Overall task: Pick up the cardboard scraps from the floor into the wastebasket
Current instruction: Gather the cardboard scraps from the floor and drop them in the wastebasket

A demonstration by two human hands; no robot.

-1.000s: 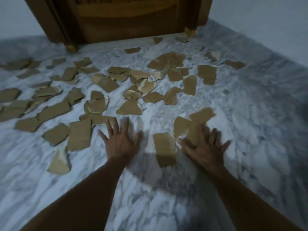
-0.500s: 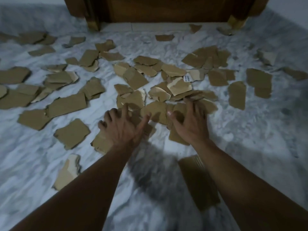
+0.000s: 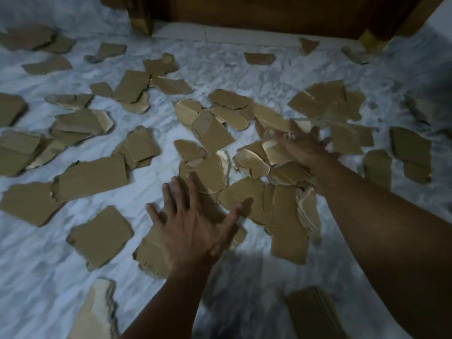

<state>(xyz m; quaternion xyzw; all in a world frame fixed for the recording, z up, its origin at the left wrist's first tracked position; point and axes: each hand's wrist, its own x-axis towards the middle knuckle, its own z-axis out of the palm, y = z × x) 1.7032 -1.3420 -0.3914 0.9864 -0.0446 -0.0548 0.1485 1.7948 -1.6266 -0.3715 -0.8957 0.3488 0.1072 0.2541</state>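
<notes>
Several torn brown cardboard scraps point(image 3: 90, 177) lie scattered over the white marble floor point(image 3: 36, 265). My left hand point(image 3: 193, 228) is spread flat, fingers straight, pressing on a scrap point(image 3: 151, 255) at the near edge of a bunched heap point(image 3: 244, 196) in the middle. My right hand point(image 3: 305, 148) reaches further out, fingers extended over the far scraps of that heap; it is blurred. No wastebasket is in view.
A dark wooden piece of furniture point(image 3: 269, 13) with brass-tipped legs point(image 3: 140, 23) stands along the far edge. A pale wall point(image 3: 442, 11) shows at the top right. One scrap point(image 3: 315, 314) lies close by between my forearms.
My right hand has moved out and to the right, onto further scraps. My left hand has flattened and stays on the near scraps. The view has shifted closer.
</notes>
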